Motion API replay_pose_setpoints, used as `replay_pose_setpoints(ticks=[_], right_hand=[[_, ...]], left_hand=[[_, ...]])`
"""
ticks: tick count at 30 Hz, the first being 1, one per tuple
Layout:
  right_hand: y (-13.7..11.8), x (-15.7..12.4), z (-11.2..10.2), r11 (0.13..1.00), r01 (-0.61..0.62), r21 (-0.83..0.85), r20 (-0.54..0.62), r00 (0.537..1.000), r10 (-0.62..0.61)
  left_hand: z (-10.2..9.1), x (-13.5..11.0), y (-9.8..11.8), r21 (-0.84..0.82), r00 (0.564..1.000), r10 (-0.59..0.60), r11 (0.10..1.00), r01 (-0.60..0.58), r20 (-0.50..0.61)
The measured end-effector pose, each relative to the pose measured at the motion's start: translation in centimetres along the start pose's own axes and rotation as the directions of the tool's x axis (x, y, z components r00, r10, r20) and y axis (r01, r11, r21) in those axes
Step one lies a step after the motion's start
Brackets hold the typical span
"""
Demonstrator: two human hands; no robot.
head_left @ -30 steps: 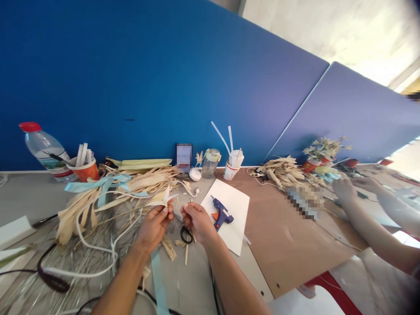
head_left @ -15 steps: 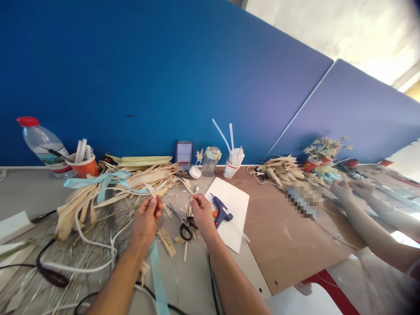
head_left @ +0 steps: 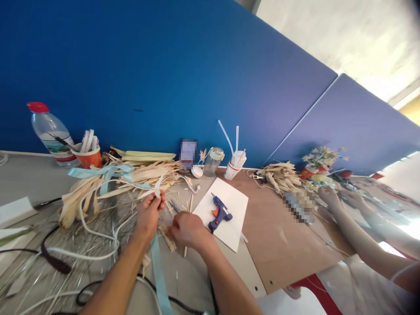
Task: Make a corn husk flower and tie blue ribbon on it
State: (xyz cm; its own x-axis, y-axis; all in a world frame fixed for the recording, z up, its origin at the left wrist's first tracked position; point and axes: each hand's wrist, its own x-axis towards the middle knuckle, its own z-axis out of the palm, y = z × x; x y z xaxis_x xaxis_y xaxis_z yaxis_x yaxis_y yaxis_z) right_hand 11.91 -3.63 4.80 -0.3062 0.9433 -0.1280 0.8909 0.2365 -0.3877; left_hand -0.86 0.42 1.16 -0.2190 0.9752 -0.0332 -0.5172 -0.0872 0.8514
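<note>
My left hand [head_left: 148, 215] is closed, pinching a small pale husk strip [head_left: 158, 188] that sticks up from the fingertips. My right hand [head_left: 186, 230] is curled, knuckles up, low on the table just right of the left. It covers the handles of the scissors [head_left: 173, 205], whose grey blades poke out toward the husk pile [head_left: 138, 177]. Cut husk bits [head_left: 167, 238] lie between the two hands. A light blue ribbon [head_left: 159, 275] runs under my left wrist toward me.
A blue glue gun [head_left: 219, 214] lies on white paper [head_left: 233, 232] beside a brown board [head_left: 288, 245]. White cable [head_left: 98, 236], a bottle [head_left: 49, 133], orange cup [head_left: 88, 158], jar [head_left: 213, 161] and a cup of glue sticks [head_left: 233, 168] stand near the blue partition. Another person's hands [head_left: 330, 197] work at right.
My right hand dropped from beside the glue gun down and left onto the scissors' handles. My left hand kept its pinch on the husk strip. The view shifted slightly.
</note>
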Motion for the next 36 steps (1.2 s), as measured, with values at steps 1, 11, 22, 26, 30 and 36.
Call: replay_pose_setpoints(ticks=[1,11,22,26,30,36], right_hand=[[-0.7,-0.4,0.1,0.995,0.01,-0.094,0.019,1.0,-0.009],[-1.2,-1.3,0.3,0.962,0.105,-0.251,0.014,0.994,-0.105],[2.7,0.9,-0.9,0.698,-0.085,0.711,-0.21,0.921,0.326],[2.3,1.7,0.4,0.358,-0.073,0.931,-0.073,0.923,0.378],[2.4,2.2,1.3,0.301,-0.022,0.953,-0.103,0.915,0.391],[2.4,2.3,1.7,0.449,0.003,0.894,-0.2,0.898,0.391]], left_hand=[[-0.1,0.0,-0.1,0.02,1.0,0.008,1.0,-0.008,0.0],[-0.5,0.4,-0.6,0.139,0.998,0.036,0.989,-0.042,0.046],[0.4,-0.3,-0.5,0.166,0.995,-0.044,0.986,0.028,0.095],[0.7,-1.1,-0.1,0.199,0.964,-0.198,0.966,0.162,0.176],[0.7,-1.5,0.0,0.196,0.924,-0.289,0.95,0.243,0.252],[0.6,-1.6,-0.2,0.427,0.904,-0.318,0.887,0.176,0.288]])
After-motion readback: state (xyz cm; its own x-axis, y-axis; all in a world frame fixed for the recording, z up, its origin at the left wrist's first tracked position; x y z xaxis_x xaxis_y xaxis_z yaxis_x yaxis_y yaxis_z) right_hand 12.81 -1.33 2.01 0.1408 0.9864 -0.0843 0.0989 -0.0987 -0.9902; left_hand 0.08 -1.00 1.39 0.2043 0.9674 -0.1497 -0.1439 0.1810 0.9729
